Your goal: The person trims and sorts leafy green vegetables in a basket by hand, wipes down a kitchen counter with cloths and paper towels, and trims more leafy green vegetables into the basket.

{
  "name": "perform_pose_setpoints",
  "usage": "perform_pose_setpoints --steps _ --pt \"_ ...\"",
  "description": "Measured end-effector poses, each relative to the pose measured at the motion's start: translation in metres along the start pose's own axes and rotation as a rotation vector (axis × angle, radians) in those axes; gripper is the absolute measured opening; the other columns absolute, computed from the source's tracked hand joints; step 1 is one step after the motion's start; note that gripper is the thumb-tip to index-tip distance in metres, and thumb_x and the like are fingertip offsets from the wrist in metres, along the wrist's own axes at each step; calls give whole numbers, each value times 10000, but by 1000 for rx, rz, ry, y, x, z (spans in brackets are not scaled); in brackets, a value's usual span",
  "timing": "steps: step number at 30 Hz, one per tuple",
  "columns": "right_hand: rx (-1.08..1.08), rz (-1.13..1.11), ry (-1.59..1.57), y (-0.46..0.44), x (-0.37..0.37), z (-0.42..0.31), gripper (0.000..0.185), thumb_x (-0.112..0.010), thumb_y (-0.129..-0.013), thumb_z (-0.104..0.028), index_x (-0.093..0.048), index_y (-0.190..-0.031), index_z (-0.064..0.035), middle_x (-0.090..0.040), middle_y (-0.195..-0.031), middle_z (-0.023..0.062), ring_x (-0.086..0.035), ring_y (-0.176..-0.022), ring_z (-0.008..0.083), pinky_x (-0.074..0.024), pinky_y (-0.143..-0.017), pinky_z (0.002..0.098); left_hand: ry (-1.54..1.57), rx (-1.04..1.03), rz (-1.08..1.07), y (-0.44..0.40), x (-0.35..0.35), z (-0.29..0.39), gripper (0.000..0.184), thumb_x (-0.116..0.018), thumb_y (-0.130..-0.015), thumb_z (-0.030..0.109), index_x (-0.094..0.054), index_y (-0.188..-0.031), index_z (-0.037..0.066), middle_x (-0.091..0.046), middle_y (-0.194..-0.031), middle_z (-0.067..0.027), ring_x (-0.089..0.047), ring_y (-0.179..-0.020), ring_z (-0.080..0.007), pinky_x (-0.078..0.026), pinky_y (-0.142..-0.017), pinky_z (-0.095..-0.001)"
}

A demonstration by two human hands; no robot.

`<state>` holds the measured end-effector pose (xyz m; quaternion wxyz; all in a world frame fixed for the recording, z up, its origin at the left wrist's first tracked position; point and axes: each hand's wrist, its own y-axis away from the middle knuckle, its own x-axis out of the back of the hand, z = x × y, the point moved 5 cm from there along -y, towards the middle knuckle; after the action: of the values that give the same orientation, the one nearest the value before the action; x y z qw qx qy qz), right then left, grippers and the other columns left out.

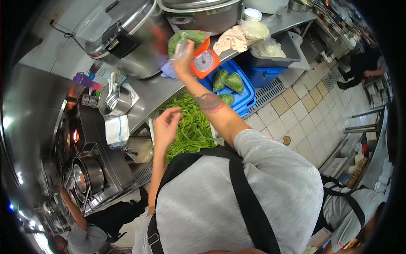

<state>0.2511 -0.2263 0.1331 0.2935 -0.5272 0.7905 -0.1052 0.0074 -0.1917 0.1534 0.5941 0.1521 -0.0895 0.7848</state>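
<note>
My right hand [183, 59] reaches forward, its fingers closed on the clear plastic of a bag of green vegetables [176, 41]. That bag is at the pan of an orange kitchen scale [197, 67], which has a round white dial; whether the pan bears its weight I cannot tell. Nearer my body, my left hand [168, 123] hangs with bent, parted fingers and holds nothing. Below and beside it lies a heap of cut green vegetables [192, 122] in a white container, partly hidden by my arms and chest.
A blue bin [250, 96] holds several bagged greens [234, 83]. Large steel cookers [127, 29] line the counter, with a pale cloth [231, 40] beside a grey tub [292, 53]. Steel pans [88, 173] and a flame stand at left. Other people work at lower left and on the right.
</note>
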Motion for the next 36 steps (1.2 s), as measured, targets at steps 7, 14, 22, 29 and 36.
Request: perform_pose_setpoints --steps 7,14,22,29,36 --pt "-87 -102 181 18 -2 -20 628 -724 -654 -99 -403 -1181 15 -454 -1075 196 -448 -1038 385 -363 -910 435 -46 70 -46 6 3 -23 218 -562 -876 80 -612 -1067 -13 -656 -827 -52 -565 -698 -82 -465 -649 -220" --pt "-143 -415 361 49 22 -72 992 -747 -629 -98 -118 -1361 132 -289 -1248 301 -339 -1143 458 -295 -989 473 -88 192 -50 19 20 -61 224 -558 -867 65 -612 -1069 -13 -661 -823 -49 -560 -670 -84 -471 -633 -234" --pt "-26 -721 154 79 63 -162 949 -708 -702 -126 -96 -1395 89 -88 -1415 336 -171 -1296 503 -206 -1071 497 -340 218 -85 22 43 -118 314 -595 -844 167 -590 -1092 -25 -666 -866 -116 -611 -725 -173 -483 -669 -307" --pt "-362 -1577 479 196 119 -79 497 -681 -741 -170 -526 -1200 -56 -529 -1115 186 -521 -1057 384 -451 -887 444 -805 57 -292 2 24 -185 360 -652 -750 134 -586 -1070 -16 -560 -1105 -227 -539 -1042 -379 -432 -892 -425" --pt "-249 -1715 935 299 175 14 507 -551 -866 -364 -463 -1312 -142 -264 -1451 189 -148 -1363 420 -246 -1009 640 -886 -366 -515 -57 -19 -252 426 -656 -747 86 -546 -1154 24 -477 -1258 -159 -451 -1182 -323 -384 -972 -455"
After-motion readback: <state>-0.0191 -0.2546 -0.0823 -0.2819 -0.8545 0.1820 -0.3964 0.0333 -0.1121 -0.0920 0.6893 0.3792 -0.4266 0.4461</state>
